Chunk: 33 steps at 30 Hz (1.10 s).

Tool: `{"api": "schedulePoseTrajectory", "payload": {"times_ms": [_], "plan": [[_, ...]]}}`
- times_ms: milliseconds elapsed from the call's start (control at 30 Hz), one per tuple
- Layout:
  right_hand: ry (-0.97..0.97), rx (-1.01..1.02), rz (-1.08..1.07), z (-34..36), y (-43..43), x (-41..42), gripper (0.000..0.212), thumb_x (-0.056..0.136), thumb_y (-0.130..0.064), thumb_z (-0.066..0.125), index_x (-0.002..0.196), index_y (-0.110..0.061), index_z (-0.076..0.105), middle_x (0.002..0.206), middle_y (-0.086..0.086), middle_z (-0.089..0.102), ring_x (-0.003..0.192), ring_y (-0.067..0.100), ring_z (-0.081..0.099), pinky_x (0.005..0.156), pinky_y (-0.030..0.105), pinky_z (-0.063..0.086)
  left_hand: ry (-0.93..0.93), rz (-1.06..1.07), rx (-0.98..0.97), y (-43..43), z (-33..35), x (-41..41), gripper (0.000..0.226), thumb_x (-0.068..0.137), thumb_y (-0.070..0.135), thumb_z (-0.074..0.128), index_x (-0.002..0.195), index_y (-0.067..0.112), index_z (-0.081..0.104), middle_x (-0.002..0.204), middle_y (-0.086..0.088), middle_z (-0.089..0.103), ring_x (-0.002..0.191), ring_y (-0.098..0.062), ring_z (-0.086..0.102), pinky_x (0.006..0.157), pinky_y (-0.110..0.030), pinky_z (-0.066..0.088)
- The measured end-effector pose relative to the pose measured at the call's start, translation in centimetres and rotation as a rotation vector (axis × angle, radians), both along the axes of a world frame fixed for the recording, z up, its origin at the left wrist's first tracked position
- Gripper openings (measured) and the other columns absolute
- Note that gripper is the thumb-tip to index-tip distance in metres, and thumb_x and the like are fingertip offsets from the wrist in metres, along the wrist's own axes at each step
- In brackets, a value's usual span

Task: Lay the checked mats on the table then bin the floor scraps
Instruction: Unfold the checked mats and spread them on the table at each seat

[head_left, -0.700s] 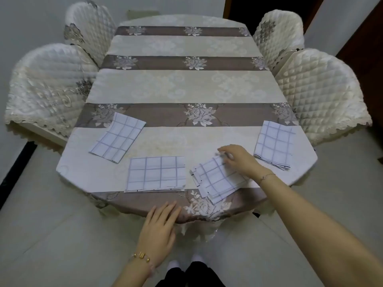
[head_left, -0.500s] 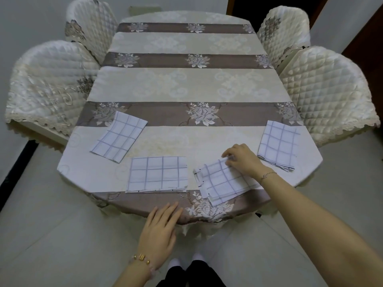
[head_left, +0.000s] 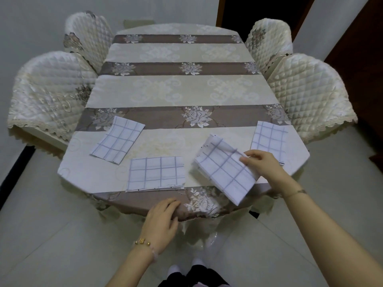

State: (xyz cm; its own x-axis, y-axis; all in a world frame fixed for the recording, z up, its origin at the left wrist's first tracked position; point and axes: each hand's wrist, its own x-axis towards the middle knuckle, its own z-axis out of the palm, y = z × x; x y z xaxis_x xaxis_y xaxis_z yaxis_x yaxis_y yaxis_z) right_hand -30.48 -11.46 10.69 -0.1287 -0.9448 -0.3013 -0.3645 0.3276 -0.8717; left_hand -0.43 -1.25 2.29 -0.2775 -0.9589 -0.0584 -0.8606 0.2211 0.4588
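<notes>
Several white checked mats lie on the near end of the table (head_left: pixel 182 94). One mat (head_left: pixel 118 139) sits slanted at the left, a second mat (head_left: pixel 156 174) lies flat near the front edge, and a third mat (head_left: pixel 269 139) lies at the right. My right hand (head_left: pixel 263 164) pinches the right edge of a stack of mats (head_left: pixel 224 169), which is lifted and tilted above the table's front edge. My left hand (head_left: pixel 161 220) rests with loose fingers on the tablecloth's front edge. No floor scraps show.
Quilted cream chairs flank the table, a near one at the left (head_left: pixel 47 94) and another at the right (head_left: pixel 308 94), with further ones behind. Pale tiled floor (head_left: pixel 51 235) surrounds the table. My feet (head_left: pixel 186 266) stand just before the table's front edge.
My right hand has taken hold of the mat stack by its right edge and raised it off the table. My left hand stays at the front edge.
</notes>
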Motion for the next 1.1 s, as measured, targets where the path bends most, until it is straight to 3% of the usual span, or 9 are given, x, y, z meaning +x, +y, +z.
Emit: {"api": "schedulePoseTrajectory", "payload": {"times_ms": [200,300,367,500,633,733,833,933,1100], "plan": [[-0.268,0.036,-0.135,-0.2,3.4,2.5,0.021,0.083,-0.027,0.068,0.098,-0.012,0.069,0.096,0.007,0.071,0.086,0.021,0.064,0.068,0.029,0.049,0.924,0.389,0.453,-1.5,6.5,-3.3,0.042,0.088,0.023,0.061,0.128,0.017,0.05,0.127,0.004,0.055,0.116,-0.009,0.053,0.095,-0.02,0.044],[-0.386,0.063,-0.149,-0.5,5.0,4.5,0.012,0.088,-0.022,0.063,0.096,-0.014,0.067,0.089,0.005,0.07,0.08,0.018,0.063,0.058,0.021,0.048,1.281,0.461,0.731,-2.6,8.4,-4.6,0.044,0.084,0.031,0.063,0.124,0.013,0.053,0.121,-0.002,0.064,0.111,-0.017,0.06,0.098,-0.036,0.047],[-0.443,0.078,-0.143,-0.5,6.0,5.8,0.011,0.089,-0.02,0.061,0.095,-0.014,0.067,0.088,0.005,0.07,0.08,0.018,0.063,0.064,0.025,0.05,1.387,0.51,0.774,-2.8,8.6,-5.2,0.04,0.084,0.025,0.063,0.12,0.009,0.056,0.118,-0.008,0.067,0.11,-0.023,0.063,0.092,-0.042,0.052],[-0.279,0.098,-0.159,-0.7,7.2,7.7,0.024,0.09,-0.021,0.059,0.113,-0.016,0.055,0.097,-0.004,0.061,0.085,0.01,0.057,0.068,0.026,0.048,1.268,0.635,0.552,-2.9,8.6,-6.0,0.02,0.094,0.009,0.05,0.111,0.012,0.059,0.106,-0.005,0.068,0.101,-0.022,0.065,0.079,-0.034,0.056],[0.018,-0.15,-0.136,-0.3,8.4,9.5,0.036,0.089,-0.026,0.061,0.119,-0.037,0.045,0.11,-0.023,0.049,0.102,0.004,0.05,0.082,0.024,0.048,1.12,0.576,0.349,-2.7,9.1,-5.3,0.017,0.094,0.007,0.049,0.101,0.02,0.058,0.097,0.001,0.067,0.088,-0.011,0.065,0.076,-0.024,0.057],[-0.133,-0.14,0.021,0.8,9.0,11.2,0.025,0.091,-0.028,0.058,0.112,-0.041,0.052,0.114,-0.023,0.053,0.102,0.0,0.055,0.079,0.018,0.048,1.124,0.502,0.384,-2.4,9.3,-5.2,0.018,0.095,0.013,0.048,0.107,0.015,0.062,0.098,-0.001,0.071,0.086,-0.011,0.069,0.073,-0.025,0.058],[-0.351,-0.074,0.042,1.6,8.7,12.2,0.025,0.09,-0.023,0.06,0.115,-0.023,0.062,0.113,-0.007,0.066,0.095,0.004,0.066,0.075,0.016,0.053,1.291,0.442,0.546,-2.2,9.8,-5.5,0.032,0.098,0.024,0.04,0.109,0.007,0.065,0.109,-0.011,0.07,0.103,-0.021,0.067,0.088,-0.037,0.056],[-0.394,-0.045,0.004,1.7,8.5,12.3,0.018,0.087,-0.019,0.063,0.105,-0.019,0.066,0.1,-0.003,0.071,0.086,0.003,0.069,0.069,0.016,0.055,1.24,0.438,0.494,-2.1,9.8,-5.3,0.023,0.096,0.018,0.046,0.101,0.017,0.068,0.111,-0.004,0.068,0.105,-0.014,0.065,0.08,-0.023,0.057],[-0.481,0.043,-0.068,1.5,8.6,11.6,0.021,0.094,-0.022,0.054,0.1,-0.013,0.071,0.095,0.01,0.074,0.091,0.027,0.071,0.067,0.026,0.058,1.118,0.393,0.395,-1.8,9.7,-5.1,0.019,0.092,0.012,0.054,0.1,0.025,0.065,0.107,0.003,0.068,0.098,-0.01,0.063,0.071,-0.016,0.054]]}}
